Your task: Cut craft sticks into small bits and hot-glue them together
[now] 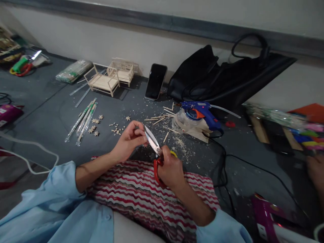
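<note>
Through the head camera I see, nearest to me, a red striped cloth below the scissors. My right hand is wrapped around the red and yellow handles, so the scissors sit between my two hands, blades up and leaning left. Another person's hand is far off to the right of the scissors. My left hand is just left of the blades, with its fingers bent and close together near the tip; I cannot tell if it pinches something tiny. Past it, left of the scissors, are little wood bits, then wooden flowers and thin packs of sticks. Past the scissors lie some loose sticks, and to their right a clear jar has a blue glue gun on it. Farther back than the scissors are two small wooden chairs on the left, a phone leaning straight past the blades, and a big black bag on the right
</note>
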The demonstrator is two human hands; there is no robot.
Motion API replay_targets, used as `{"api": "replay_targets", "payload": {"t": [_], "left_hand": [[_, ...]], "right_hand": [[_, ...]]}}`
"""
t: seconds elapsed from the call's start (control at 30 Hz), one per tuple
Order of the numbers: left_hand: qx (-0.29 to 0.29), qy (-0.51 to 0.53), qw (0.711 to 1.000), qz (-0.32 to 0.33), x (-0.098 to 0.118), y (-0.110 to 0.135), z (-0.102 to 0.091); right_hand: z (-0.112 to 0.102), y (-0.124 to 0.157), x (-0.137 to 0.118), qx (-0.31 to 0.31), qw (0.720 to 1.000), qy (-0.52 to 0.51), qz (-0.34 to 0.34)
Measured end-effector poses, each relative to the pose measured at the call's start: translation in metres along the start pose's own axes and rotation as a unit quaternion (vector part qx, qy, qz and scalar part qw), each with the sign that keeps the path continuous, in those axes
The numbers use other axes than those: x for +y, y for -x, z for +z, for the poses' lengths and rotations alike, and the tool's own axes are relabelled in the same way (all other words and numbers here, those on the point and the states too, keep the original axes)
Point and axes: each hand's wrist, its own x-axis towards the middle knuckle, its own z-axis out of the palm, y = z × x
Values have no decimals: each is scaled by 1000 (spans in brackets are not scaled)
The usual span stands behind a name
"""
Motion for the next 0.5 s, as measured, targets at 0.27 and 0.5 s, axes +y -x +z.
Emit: {"api": "replay_targets", "payload": {"t": [0.27,0.5], "left_hand": [[-15,-274,960,50,8,-18,-27],[-77,-713,692,84,16,-34,-64]], "right_hand": [[-2,-10,13,56,991,-110,59],[-5,-12,14,51,990,-107,74]]}}
